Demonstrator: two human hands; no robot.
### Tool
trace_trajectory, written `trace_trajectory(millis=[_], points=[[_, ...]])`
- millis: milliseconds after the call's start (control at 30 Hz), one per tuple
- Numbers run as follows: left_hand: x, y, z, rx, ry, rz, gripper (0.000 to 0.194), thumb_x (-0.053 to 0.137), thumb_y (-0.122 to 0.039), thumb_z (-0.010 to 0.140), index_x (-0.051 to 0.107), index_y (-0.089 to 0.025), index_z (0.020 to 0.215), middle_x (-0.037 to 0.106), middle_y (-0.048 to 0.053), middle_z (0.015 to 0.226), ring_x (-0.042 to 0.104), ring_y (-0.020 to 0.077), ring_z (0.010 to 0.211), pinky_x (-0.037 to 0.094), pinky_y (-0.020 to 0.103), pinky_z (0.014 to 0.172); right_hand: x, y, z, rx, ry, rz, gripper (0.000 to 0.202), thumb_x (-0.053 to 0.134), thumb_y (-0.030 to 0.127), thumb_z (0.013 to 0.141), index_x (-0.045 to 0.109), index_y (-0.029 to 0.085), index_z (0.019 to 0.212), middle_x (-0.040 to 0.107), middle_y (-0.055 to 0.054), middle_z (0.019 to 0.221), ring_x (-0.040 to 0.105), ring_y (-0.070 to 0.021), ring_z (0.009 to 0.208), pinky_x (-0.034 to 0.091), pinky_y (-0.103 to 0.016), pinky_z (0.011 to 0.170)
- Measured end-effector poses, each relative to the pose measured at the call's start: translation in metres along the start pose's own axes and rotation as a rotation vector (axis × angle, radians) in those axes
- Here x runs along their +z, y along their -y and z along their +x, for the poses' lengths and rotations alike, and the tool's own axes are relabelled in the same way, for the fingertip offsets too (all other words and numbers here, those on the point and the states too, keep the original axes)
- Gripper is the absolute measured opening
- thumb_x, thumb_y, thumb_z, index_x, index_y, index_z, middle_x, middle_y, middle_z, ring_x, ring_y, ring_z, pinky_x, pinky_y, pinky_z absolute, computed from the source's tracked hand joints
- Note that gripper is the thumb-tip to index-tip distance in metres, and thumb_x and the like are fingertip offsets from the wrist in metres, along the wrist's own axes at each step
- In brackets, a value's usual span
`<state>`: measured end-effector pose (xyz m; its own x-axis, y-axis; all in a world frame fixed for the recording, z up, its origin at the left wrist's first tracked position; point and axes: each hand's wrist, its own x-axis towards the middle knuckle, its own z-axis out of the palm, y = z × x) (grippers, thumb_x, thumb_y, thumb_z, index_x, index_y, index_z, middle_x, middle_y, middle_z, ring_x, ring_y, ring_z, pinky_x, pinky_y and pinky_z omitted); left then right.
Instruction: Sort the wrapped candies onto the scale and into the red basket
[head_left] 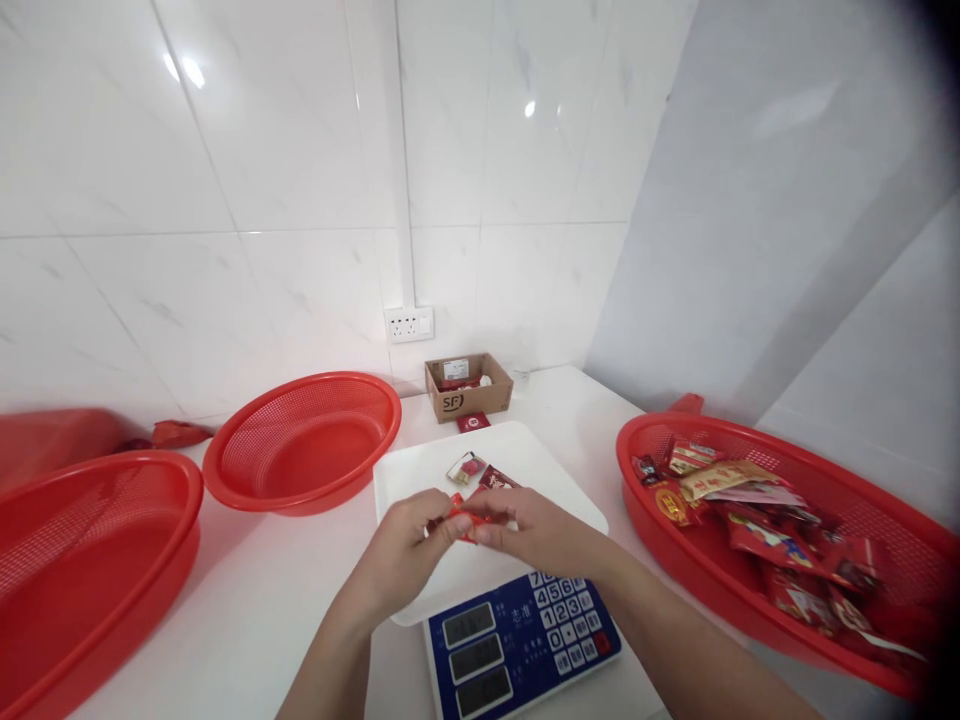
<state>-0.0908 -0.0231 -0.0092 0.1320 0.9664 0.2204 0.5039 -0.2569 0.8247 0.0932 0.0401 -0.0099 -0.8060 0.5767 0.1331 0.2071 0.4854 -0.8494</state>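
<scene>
Both hands meet above the white tray (555,470) of a scale. My left hand (409,545) pinches a small red wrapped packet (466,514) from the left, and my right hand (532,527) closes on it from the right. Fingers cover much of the packet. Just beyond the hands, a clear-and-red packet (466,467) and a dark red packet (496,478) lie on the tray. Nearer to me is the scale's blue keypad panel (525,640), partly under my right wrist.
A red basket (637,440) on the right holds several colourful packets (772,530). Two red baskets (300,450) (97,560) stand at the left, with nothing visible inside. Behind the tray are a small cardboard box (472,400) and a red packet (474,422).
</scene>
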Motion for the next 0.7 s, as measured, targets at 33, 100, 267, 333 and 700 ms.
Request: trace_trajectory(millis=[33,100,267,333,700], points=[[0.002,-0.002,0.0,0.023,0.071,0.0,0.031,0.048,-0.036,0.087,0.047,-0.019,0.061,0.047,-0.003,0.063,0.044,0.0121,0.062,0.034,0.022,0.058,0.004,0.001,-0.004,0.005,0.038,0.007,0.025,0.052,0.04,0.089,0.063,0.018,0.096,0.064,0.0,0.086,0.057,-0.0151,0.078,0.044,-0.024,0.068],[0.004,-0.005,-0.001,0.058,0.166,0.015,0.03,0.047,-0.032,0.088,0.047,-0.019,0.061,0.048,-0.003,0.064,0.044,0.0118,0.063,0.034,0.022,0.059,0.011,0.0,-0.012,0.041,0.062,-0.036,0.023,0.054,0.037,0.087,0.059,0.017,0.078,0.055,0.004,0.069,0.049,-0.0115,0.064,0.037,-0.021,0.058],[0.009,-0.011,-0.003,0.035,0.225,0.079,0.024,0.05,-0.03,0.086,0.047,-0.019,0.066,0.049,-0.004,0.066,0.043,0.0122,0.063,0.033,0.022,0.058,0.022,-0.008,-0.026,0.105,-0.016,-0.12,0.03,0.051,0.036,0.087,0.045,0.017,0.064,0.042,0.006,0.058,0.039,-0.0092,0.056,0.027,-0.021,0.052],[0.012,-0.014,-0.004,0.014,0.258,0.086,0.018,0.053,-0.031,0.084,0.048,-0.02,0.07,0.051,-0.003,0.069,0.044,0.0129,0.065,0.033,0.022,0.058,0.024,-0.009,-0.03,0.077,-0.047,-0.153,0.036,0.049,0.042,0.088,0.044,0.017,0.062,0.042,0.006,0.058,0.038,-0.0094,0.056,0.025,-0.021,0.051],[0.018,-0.024,-0.007,-0.027,0.169,0.015,0.022,0.051,-0.036,0.086,0.055,-0.019,0.072,0.054,-0.001,0.069,0.047,0.014,0.066,0.037,0.024,0.061,0.02,-0.012,-0.059,0.035,-0.135,-0.168,0.049,0.034,0.049,0.094,0.057,0.016,0.065,0.058,-0.001,0.063,0.051,-0.0127,0.059,0.034,-0.022,0.057]])
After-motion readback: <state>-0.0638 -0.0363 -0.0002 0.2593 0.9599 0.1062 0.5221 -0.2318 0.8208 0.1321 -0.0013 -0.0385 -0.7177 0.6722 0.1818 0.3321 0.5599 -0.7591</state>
